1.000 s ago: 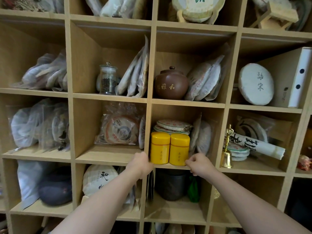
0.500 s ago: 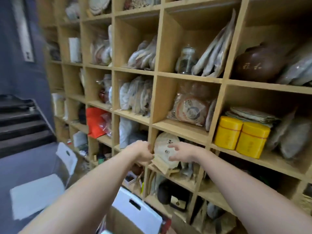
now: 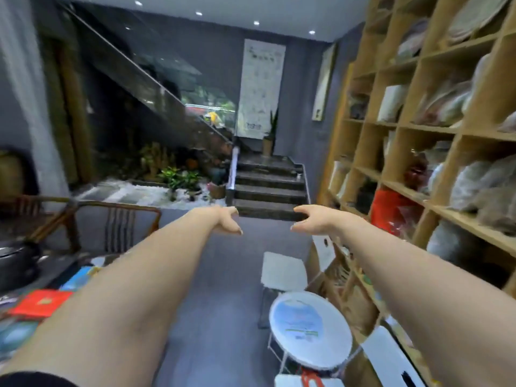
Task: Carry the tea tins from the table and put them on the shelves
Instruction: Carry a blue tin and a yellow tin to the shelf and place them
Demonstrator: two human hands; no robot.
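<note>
Both arms reach forward over the grey floor. My left hand [image 3: 224,220] and my right hand [image 3: 311,220] face each other with fingers spread and curled, and neither holds anything. The wooden shelves [image 3: 413,127] run along the right side, filled with wrapped tea cakes and bags. No yellow tea tin shows in this view. The table [image 3: 33,277] lies at the lower left with red and blue boxes on it; the image is blurred.
A small round white table [image 3: 310,328] and a white stool [image 3: 282,270] stand by the shelves at the lower right. Wooden chairs [image 3: 117,216] sit beside the table at left. Dark steps [image 3: 268,188] rise straight ahead, with an indoor garden [image 3: 173,177] to their left.
My view has swung left from the shelf compartment with the two yellow tins to the room and stairs. Both hands let go of the tins, drew back and now hang spread in the air.
</note>
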